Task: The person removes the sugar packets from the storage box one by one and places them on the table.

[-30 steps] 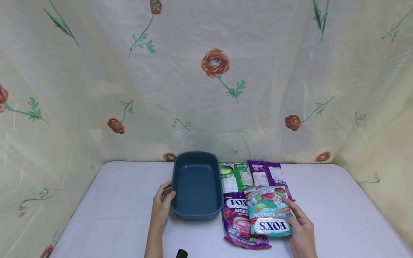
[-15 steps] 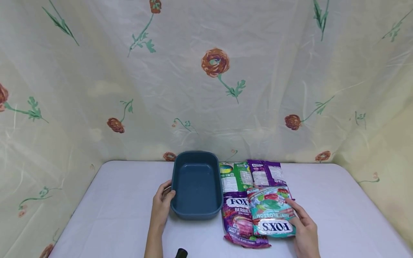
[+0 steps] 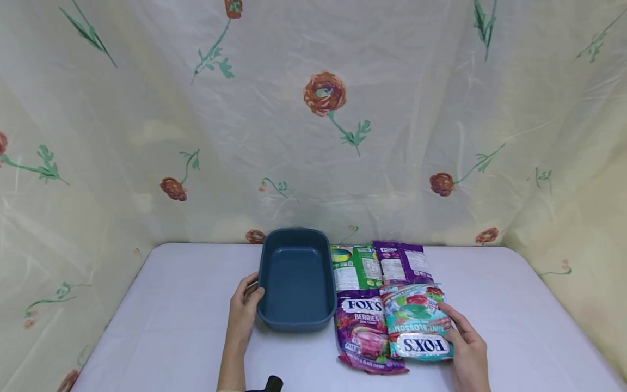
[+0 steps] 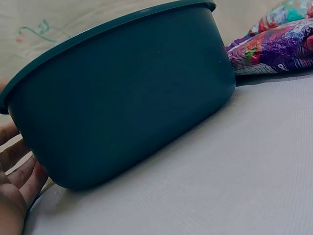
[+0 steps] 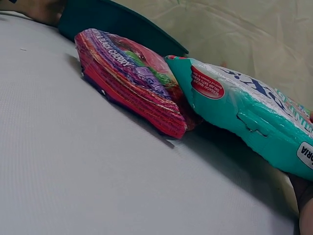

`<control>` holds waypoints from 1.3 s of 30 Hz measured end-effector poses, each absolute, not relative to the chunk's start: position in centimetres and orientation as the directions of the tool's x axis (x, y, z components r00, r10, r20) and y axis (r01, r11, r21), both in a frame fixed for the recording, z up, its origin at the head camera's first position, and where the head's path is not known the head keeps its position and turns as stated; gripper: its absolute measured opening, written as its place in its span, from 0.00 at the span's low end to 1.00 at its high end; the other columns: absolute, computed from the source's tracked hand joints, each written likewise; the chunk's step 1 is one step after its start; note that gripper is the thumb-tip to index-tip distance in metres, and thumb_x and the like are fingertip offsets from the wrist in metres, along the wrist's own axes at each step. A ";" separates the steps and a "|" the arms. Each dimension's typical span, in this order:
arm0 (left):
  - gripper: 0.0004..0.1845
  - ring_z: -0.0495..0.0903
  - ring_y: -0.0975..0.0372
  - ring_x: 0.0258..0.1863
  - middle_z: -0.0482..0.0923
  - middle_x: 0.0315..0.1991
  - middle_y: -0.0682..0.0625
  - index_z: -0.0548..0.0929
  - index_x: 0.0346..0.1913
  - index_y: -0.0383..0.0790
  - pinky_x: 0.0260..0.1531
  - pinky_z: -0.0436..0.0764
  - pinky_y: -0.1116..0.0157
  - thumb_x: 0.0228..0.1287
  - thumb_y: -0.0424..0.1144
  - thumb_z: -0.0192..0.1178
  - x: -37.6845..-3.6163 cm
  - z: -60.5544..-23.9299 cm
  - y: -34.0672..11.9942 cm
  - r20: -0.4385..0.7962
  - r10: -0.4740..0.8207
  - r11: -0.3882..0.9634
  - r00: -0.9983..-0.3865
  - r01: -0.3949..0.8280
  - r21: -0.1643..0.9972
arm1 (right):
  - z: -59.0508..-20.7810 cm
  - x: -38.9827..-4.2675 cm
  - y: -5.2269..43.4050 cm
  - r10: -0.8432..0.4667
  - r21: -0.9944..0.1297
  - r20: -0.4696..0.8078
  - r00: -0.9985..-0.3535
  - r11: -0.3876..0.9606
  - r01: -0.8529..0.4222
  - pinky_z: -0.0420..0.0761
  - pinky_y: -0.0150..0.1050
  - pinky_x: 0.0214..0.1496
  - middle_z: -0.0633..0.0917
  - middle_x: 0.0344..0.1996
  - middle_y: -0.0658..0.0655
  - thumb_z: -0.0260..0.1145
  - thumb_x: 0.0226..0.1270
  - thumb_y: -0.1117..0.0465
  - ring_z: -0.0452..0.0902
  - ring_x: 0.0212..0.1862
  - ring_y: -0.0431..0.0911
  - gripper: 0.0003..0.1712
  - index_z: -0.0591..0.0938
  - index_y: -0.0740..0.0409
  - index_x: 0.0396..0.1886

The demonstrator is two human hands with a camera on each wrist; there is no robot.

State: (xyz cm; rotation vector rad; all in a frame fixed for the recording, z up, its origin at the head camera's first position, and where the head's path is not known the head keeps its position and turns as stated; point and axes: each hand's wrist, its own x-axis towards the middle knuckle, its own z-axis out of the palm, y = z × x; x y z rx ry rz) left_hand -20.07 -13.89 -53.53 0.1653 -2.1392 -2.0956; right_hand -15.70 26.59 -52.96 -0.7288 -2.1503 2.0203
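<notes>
Since a second ago, the teal candy bag (image 3: 416,321) has slid rightward and settled lower, now lying beside the purple berries bag (image 3: 364,335) rather than across it. On the left, the left hand (image 3: 243,316) rests against the near-left wall of the blue tub (image 3: 296,280), fingers curled round its rim; that grip steadies the tub on the tabletop (image 3: 171,326). To the right, the right hand (image 3: 467,354) holds the teal bag at its right edge, thumb on top and fingers below. Its foil looks slick and puffy, so a one-edge grip could let it sag or slip, and its overhanging left side could drag the purple bag. It is glossy teal with red fruit art and a white FOX'S label, printed upside down to the viewer, near the tabletop's front.
</notes>
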 end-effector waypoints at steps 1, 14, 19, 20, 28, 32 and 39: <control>0.22 0.70 0.54 0.63 0.71 0.63 0.44 0.70 0.64 0.45 0.65 0.66 0.51 0.68 0.40 0.53 -20.1 -53.6 -13.9 0.027 -0.178 0.024 -0.984 0.023 0.999 | -53.0 -15.7 26.7 0.409 -0.962 -0.246 -0.879 0.004 0.271 0.53 0.36 0.75 0.59 0.73 0.48 0.43 0.63 0.71 0.46 0.76 0.41 0.34 0.67 0.45 0.69; 0.21 0.71 0.54 0.62 0.72 0.62 0.44 0.71 0.63 0.45 0.64 0.67 0.51 0.68 0.39 0.52 -19.8 -53.0 -13.7 0.018 -0.183 0.031 -0.983 0.012 0.999 | -53.1 -15.5 27.5 0.442 -0.962 -0.252 -0.861 -0.022 0.270 0.62 0.23 0.67 0.61 0.73 0.48 0.43 0.63 0.71 0.50 0.74 0.39 0.34 0.68 0.45 0.68; 0.21 0.71 0.54 0.62 0.72 0.62 0.44 0.71 0.63 0.45 0.64 0.68 0.51 0.68 0.38 0.52 -19.8 -52.9 -13.7 0.011 -0.188 0.036 -0.982 0.005 0.999 | -53.1 -15.4 27.8 0.445 -0.963 -0.256 -0.858 -0.035 0.269 0.66 0.18 0.59 0.60 0.73 0.49 0.44 0.63 0.71 0.52 0.73 0.39 0.33 0.69 0.45 0.68; 0.21 0.72 0.55 0.62 0.72 0.62 0.45 0.71 0.63 0.46 0.64 0.68 0.52 0.68 0.39 0.52 -20.1 -53.3 -13.8 0.015 -0.192 0.039 -0.981 0.008 0.999 | -53.1 -15.5 27.9 0.446 -0.963 -0.255 -0.858 -0.039 0.266 0.66 0.17 0.57 0.60 0.73 0.49 0.44 0.64 0.71 0.52 0.73 0.39 0.33 0.69 0.45 0.68; 0.20 0.72 0.56 0.61 0.73 0.61 0.46 0.72 0.62 0.48 0.64 0.68 0.52 0.67 0.40 0.53 -20.2 -53.8 -13.8 0.019 -0.200 0.034 -0.980 0.012 0.999 | -53.4 -15.3 28.3 0.459 -0.962 -0.256 -0.851 -0.038 0.269 0.67 0.15 0.53 0.60 0.73 0.48 0.44 0.63 0.72 0.52 0.73 0.39 0.33 0.69 0.45 0.67; 0.21 0.71 0.55 0.62 0.72 0.62 0.45 0.71 0.63 0.47 0.65 0.67 0.52 0.68 0.39 0.52 -20.0 -53.4 -13.8 0.010 -0.193 0.028 -0.981 0.005 1.000 | -53.4 -15.2 28.4 0.467 -0.957 -0.259 -0.846 -0.006 0.289 0.67 0.14 0.49 0.60 0.73 0.49 0.45 0.63 0.72 0.52 0.73 0.40 0.34 0.69 0.44 0.67; 0.22 0.70 0.50 0.63 0.70 0.63 0.39 0.69 0.64 0.38 0.65 0.66 0.50 0.68 0.35 0.50 -19.3 -51.6 -13.6 0.003 -0.179 0.024 -0.984 -0.001 1.000 | -53.7 -15.0 28.7 0.465 -0.931 -0.251 -0.849 0.126 0.344 0.68 0.12 0.41 0.57 0.74 0.48 0.46 0.67 0.67 0.60 0.69 0.38 0.31 0.69 0.39 0.67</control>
